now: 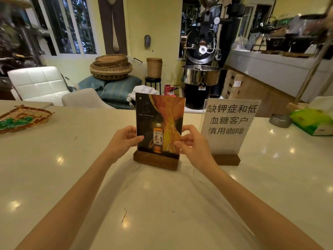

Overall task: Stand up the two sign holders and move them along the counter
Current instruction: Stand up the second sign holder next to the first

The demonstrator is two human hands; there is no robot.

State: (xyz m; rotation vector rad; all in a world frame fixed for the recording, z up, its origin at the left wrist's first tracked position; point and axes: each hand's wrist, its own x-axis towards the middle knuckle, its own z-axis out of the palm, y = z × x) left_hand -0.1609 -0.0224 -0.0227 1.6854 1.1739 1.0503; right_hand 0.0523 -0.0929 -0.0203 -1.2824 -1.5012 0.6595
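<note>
Two sign holders stand upright on the pale counter (162, 204), each an acrylic panel in a dark wooden base. The whisky-poster sign holder (159, 116) is in the middle. My left hand (126, 138) pinches its left edge and my right hand (192, 141) pinches its right edge, both low on the panel just above the base (155, 160). Right beside it, a little further back, stands the white sign holder (229, 123) with black Chinese writing; my right wrist covers part of its base.
A woven tray (23, 119) with green pieces lies at the counter's far left. A metal ashtray (280, 120) and a green tissue pack (313, 121) sit at the far right. Chairs, baskets and a coffee roaster (201, 69) stand beyond the counter's far edge.
</note>
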